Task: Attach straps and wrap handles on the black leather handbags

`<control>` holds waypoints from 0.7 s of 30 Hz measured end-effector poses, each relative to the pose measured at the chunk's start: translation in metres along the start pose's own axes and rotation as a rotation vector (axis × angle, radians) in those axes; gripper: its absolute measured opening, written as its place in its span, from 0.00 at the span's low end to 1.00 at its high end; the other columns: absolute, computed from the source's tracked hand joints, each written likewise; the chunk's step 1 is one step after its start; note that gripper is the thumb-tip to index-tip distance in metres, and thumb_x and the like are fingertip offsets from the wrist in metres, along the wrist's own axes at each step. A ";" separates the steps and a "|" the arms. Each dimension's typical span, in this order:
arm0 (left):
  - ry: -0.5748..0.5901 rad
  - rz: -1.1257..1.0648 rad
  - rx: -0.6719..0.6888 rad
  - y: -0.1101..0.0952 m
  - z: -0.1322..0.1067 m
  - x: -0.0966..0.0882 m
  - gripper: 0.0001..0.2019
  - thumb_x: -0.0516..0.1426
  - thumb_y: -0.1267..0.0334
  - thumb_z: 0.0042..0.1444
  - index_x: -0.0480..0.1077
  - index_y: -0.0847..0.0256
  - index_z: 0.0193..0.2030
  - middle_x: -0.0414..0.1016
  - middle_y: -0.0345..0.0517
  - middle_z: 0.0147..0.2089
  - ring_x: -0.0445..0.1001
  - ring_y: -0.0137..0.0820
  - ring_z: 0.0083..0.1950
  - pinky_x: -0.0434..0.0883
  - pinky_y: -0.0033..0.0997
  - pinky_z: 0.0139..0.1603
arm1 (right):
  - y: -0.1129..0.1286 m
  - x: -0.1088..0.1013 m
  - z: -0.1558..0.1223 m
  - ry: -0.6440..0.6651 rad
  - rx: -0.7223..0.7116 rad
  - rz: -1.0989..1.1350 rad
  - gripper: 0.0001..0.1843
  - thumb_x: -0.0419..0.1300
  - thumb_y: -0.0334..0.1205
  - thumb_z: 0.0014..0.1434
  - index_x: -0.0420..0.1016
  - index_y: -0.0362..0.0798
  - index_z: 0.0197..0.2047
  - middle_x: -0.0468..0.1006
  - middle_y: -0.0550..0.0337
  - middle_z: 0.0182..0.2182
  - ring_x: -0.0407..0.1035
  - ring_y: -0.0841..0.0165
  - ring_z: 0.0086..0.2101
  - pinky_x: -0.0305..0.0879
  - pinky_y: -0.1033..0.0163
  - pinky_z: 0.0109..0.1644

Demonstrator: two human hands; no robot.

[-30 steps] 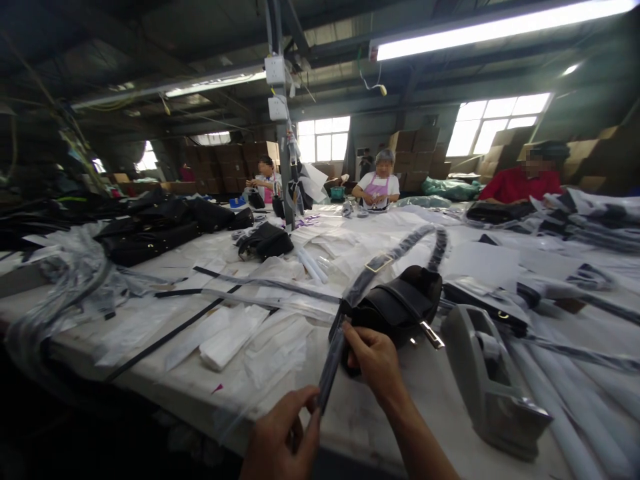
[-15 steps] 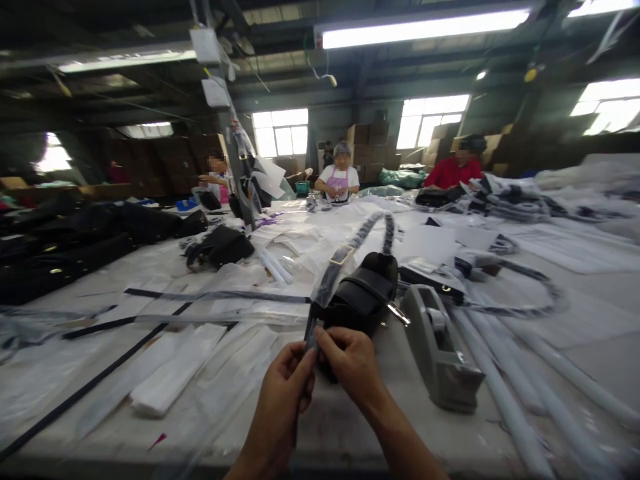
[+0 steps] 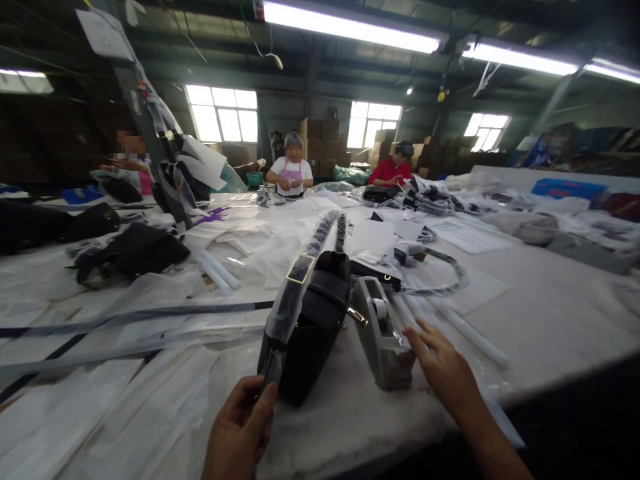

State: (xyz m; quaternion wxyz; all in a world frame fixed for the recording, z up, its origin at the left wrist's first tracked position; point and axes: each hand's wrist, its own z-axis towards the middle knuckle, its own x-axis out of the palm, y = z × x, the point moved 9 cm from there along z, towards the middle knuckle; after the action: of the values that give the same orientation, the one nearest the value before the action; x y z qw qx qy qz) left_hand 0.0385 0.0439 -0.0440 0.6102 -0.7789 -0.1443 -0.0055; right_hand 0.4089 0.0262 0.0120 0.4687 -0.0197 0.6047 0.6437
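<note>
The left hand [image 3: 239,430] pinches the strap [image 3: 283,310], partly hiding it. The bag's [image 3: 313,343] length runs near-left to far-right; right hand [image 3: 449,373] spread.

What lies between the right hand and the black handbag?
The grey tape dispenser stands between the right hand and the black handbag, as the head view shows. The bag's metal clasp juts toward the dispenser.

A left hand [image 3: 240,427], bottom center, pinches the wrapped strap [image 3: 286,312] of a black bag [image 3: 311,347]; the right hand [image 3: 445,367], lower right, extends beside a gray tape dispenser [image 3: 384,360]. Upper center, an aproned co-worker [image 3: 293,170].
</note>
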 end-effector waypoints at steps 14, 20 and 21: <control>-0.003 0.045 -0.009 0.006 0.000 -0.009 0.27 0.69 0.42 0.36 0.70 0.60 0.35 0.56 0.27 0.15 0.51 0.17 0.14 0.49 0.13 0.14 | 0.018 0.008 -0.016 0.084 0.269 0.548 0.18 0.70 0.56 0.43 0.85 0.50 0.30 0.74 0.50 0.58 0.63 0.46 0.60 0.57 0.46 0.64; -0.009 0.047 -0.014 0.005 -0.001 -0.009 0.26 0.69 0.42 0.37 0.70 0.59 0.35 0.57 0.28 0.15 0.51 0.18 0.15 0.48 0.13 0.14 | 0.016 -0.013 -0.043 0.081 0.304 0.520 0.20 0.70 0.57 0.45 0.85 0.56 0.39 0.75 0.55 0.57 0.60 0.50 0.62 0.47 0.48 0.69; -0.008 0.044 -0.018 0.005 -0.001 -0.009 0.26 0.69 0.42 0.36 0.70 0.59 0.35 0.57 0.28 0.15 0.51 0.18 0.15 0.48 0.13 0.15 | 0.011 -0.011 -0.049 0.109 0.326 0.519 0.21 0.69 0.58 0.46 0.84 0.56 0.41 0.75 0.56 0.57 0.60 0.51 0.62 0.45 0.48 0.70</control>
State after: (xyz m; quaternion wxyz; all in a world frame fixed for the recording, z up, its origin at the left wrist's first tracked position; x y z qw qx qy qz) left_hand 0.0311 0.0394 -0.0504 0.6024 -0.7875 -0.1296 0.0096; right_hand 0.3817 -0.0172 0.0139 0.2527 0.1764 0.7089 0.6345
